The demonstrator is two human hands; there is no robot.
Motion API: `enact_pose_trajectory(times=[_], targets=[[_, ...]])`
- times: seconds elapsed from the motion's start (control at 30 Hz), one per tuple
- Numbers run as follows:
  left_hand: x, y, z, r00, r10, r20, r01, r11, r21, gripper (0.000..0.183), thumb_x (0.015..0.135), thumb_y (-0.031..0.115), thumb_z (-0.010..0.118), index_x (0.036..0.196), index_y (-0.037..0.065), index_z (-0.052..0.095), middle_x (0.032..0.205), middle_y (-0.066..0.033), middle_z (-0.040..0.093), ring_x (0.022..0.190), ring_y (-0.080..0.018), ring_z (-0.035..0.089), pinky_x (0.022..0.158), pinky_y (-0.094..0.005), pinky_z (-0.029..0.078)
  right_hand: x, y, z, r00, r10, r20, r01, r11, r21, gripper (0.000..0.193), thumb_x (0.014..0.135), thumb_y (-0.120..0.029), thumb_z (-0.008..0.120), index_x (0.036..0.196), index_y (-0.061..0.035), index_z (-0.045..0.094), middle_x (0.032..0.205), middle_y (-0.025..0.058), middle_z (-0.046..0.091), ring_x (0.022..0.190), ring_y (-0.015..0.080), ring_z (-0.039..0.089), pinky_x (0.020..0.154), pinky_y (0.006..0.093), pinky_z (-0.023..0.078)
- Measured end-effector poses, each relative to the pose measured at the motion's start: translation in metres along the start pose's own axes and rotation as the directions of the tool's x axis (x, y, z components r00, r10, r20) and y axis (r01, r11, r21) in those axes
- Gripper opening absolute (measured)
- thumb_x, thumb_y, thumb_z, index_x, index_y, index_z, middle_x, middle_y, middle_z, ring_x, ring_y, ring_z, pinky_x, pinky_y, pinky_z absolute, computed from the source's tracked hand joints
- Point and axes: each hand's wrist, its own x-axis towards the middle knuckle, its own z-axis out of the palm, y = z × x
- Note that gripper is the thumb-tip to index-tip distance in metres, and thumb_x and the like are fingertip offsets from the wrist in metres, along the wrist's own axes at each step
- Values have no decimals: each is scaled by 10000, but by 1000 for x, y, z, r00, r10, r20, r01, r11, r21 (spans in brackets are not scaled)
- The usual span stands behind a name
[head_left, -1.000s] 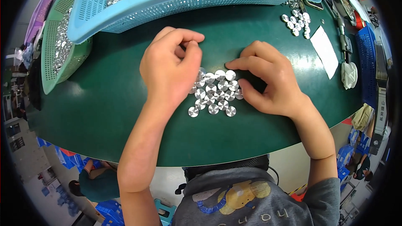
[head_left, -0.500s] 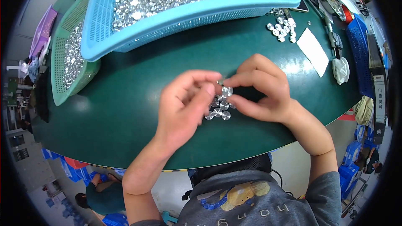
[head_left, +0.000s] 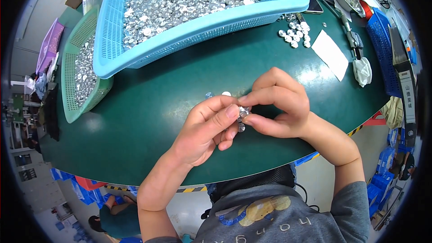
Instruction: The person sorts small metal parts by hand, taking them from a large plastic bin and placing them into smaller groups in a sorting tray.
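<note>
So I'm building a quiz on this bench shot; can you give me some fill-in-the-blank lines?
Both hands, left hand and right hand, pinch small ____ discs between them.
The full blue basket sits on a ____ table.
The basket left of it is ____.

Missing: silver; green; green

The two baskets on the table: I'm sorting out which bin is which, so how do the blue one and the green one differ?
The blue basket is the larger and lies across the far side of the table; the green basket is smaller and sits at the left, partly tucked under the blue one's corner. The blue basket also holds a pale sheet; the green shows none. Both are perforated plastic and hold small shiny silver pieces.
</note>
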Motion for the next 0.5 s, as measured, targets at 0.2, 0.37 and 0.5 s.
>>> enact_pose_trajectory(times=[0.2, 0.37, 0.5], targets=[[0, 1, 1, 1000, 8, 13, -8, 1000, 4, 267, 880, 241, 529, 1027, 18, 510, 928, -60, 528, 602, -66, 440, 412, -167, 331, 1, 0, 0, 1000, 5, -2, -5, 1000, -7, 275, 605, -63, 727, 863, -45, 631, 725, 58, 533, 612, 175, 528, 508, 265, 407], [0, 0, 3, 1000, -7, 2, 7, 999, 52, 251, 884, 254, 521, 988, 26, 502, 905, -53, 523, 592, -68, 435, 408, -168, 324, 1, -1, -1, 1000, 4, 4, -3, 1000, -21, 259, 596, -77, 737, 829, -47, 627, 723, 56, 533, 609, 177, 526, 510, 266, 407], [-1, 2, 7, 1000, -10, -5, 10, 1000, -10, 233, 902, 243, 502, 956, 17, 512, 797, -24, 505, 595, -37, 455, 433, -164, 355, 2, -1, -2, 1000, -6, 11, 6, 1000, -29, 253, 596, -96, 743, 813, -49, 623, 719, 53, 533, 602, 177, 521, 505, 266, 403]])
